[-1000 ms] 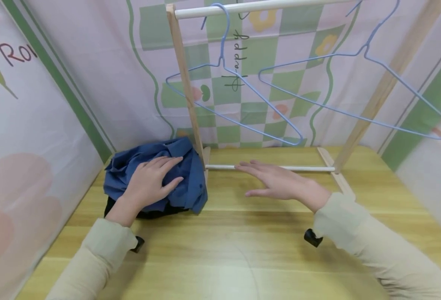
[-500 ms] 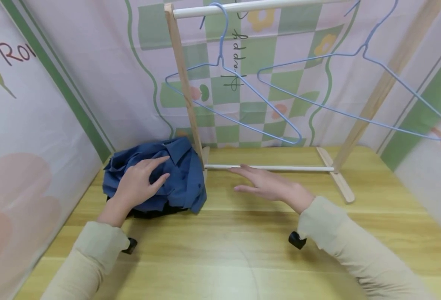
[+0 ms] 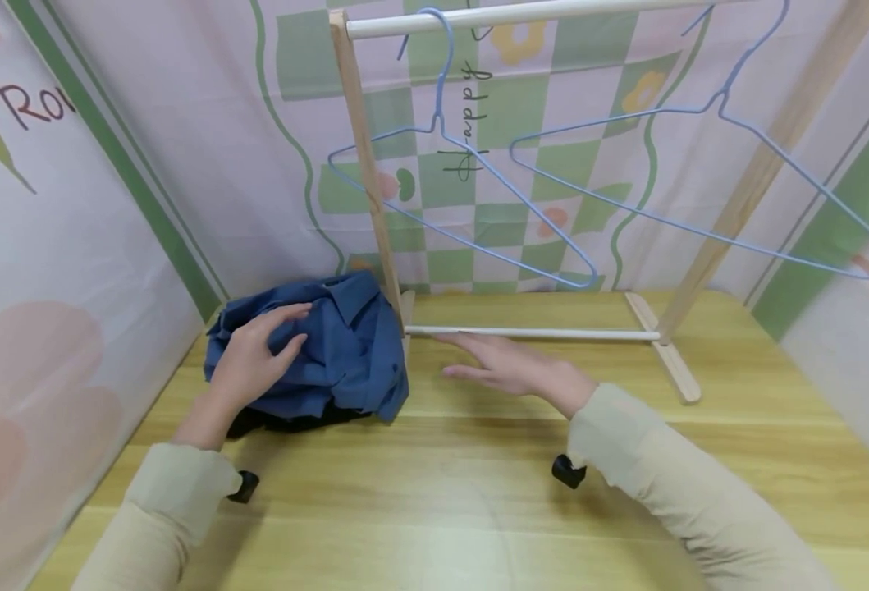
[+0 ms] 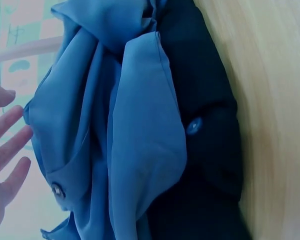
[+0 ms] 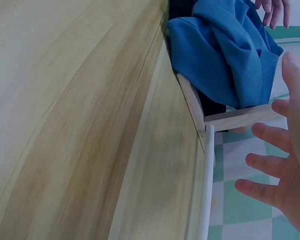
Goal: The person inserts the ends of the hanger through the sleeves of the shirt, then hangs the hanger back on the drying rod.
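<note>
A crumpled blue shirt (image 3: 345, 353) with a collar flap and small buttons lies heaped at the table's back left, over a black cloth (image 3: 294, 423). My left hand (image 3: 249, 361) hovers at the heap's left side, fingers relaxed and spread, holding nothing. In the left wrist view, its fingers (image 4: 10, 132) show beside the blue folds, and a button sits on the black cloth. To the right of the shirt, my right hand (image 3: 508, 365) is held over the table with straight fingers and nothing in them. The right wrist view shows that hand (image 5: 290, 150) apart from the shirt.
Behind the hands stands a wooden rack with a white top bar (image 3: 537, 12) and a white lower bar (image 3: 596, 334). Two blue hangers (image 3: 515, 193) hang from the top bar. The rack's left post (image 3: 363, 156) rises right next to the shirt. Printed cloth surrounds the wooden table (image 3: 404, 501).
Both hands have moved left. The left hand has drawn back from over the shirt's middle to its left side, and the right hand has come nearer the shirt. The shirt stays put.
</note>
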Demonstrator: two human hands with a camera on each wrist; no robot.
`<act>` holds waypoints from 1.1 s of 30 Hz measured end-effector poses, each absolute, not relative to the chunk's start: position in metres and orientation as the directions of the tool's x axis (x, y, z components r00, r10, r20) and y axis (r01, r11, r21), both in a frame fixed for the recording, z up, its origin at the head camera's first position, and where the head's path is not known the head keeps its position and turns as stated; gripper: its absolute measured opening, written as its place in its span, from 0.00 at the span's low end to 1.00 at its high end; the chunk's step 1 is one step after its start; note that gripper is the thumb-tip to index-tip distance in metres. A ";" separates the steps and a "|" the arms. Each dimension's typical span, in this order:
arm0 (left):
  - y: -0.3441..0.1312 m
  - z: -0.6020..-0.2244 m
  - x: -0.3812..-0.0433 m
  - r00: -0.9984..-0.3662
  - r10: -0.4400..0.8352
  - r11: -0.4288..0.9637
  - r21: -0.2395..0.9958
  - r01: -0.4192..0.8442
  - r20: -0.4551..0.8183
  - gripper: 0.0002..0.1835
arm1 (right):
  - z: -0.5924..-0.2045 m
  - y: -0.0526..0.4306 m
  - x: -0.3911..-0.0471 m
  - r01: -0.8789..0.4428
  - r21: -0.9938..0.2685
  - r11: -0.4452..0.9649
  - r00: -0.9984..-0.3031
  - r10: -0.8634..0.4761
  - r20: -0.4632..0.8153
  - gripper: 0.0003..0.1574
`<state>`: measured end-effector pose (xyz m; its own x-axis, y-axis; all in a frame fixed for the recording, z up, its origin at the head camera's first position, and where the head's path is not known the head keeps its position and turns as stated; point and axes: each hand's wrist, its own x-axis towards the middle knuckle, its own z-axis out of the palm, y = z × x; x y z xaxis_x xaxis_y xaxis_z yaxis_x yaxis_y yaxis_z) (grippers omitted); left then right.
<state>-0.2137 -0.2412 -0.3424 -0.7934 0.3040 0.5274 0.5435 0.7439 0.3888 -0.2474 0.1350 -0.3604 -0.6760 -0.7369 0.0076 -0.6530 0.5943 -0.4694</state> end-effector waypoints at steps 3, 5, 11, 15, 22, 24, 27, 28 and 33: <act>-0.246 -0.343 -0.213 -0.793 0.290 0.752 0.384 0.535 0.536 0.24 | -0.359 0.130 -0.248 -0.651 -0.486 0.583 -0.673 -0.740 0.014 0.42; -0.249 -0.343 -0.213 -0.791 0.280 0.761 0.377 0.529 0.544 0.25 | -0.358 0.126 -0.249 -0.644 -0.502 0.578 -0.674 -0.738 0.015 0.42; -0.257 -0.341 -0.218 -0.752 0.253 0.764 0.351 0.541 0.609 0.23 | -0.356 0.114 -0.252 -0.638 -0.530 0.558 -0.676 -0.736 0.039 0.37; -0.260 -0.338 -0.219 -0.759 0.211 0.756 0.389 0.527 0.616 0.22 | -0.357 0.105 -0.252 -0.624 -0.579 0.525 -0.678 -0.732 0.068 0.37; -0.267 -0.337 -0.216 -0.795 0.110 0.731 0.494 0.471 0.596 0.12 | -0.359 0.085 -0.250 -0.507 -0.730 0.459 -0.720 -0.691 0.066 0.38; -0.272 -0.338 -0.215 -0.802 0.083 0.727 0.514 0.455 0.592 0.12 | -0.361 0.080 -0.250 -0.485 -0.746 0.455 -0.733 -0.677 0.064 0.39; -0.279 -0.339 -0.214 -0.812 0.041 0.734 0.534 0.420 0.582 0.13 | -0.364 0.075 -0.250 -0.461 -0.764 0.451 -0.749 -0.659 0.064 0.40; -0.281 -0.340 -0.213 -0.816 0.027 0.735 0.542 0.408 0.578 0.13 | -0.364 0.074 -0.250 -0.450 -0.772 0.449 -0.756 -0.652 0.061 0.41; -0.293 -0.343 -0.213 -0.822 -0.039 0.728 0.579 0.367 0.569 0.15 | -0.370 0.071 -0.251 -0.387 -0.816 0.430 -0.780 -0.624 0.041 0.42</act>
<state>-0.2128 -0.2927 -0.3428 -0.8216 -0.0387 0.5687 0.3668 0.7278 0.5794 -0.2513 0.0710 -0.3698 -0.7804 -0.6240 0.0409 -0.3865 0.4299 -0.8160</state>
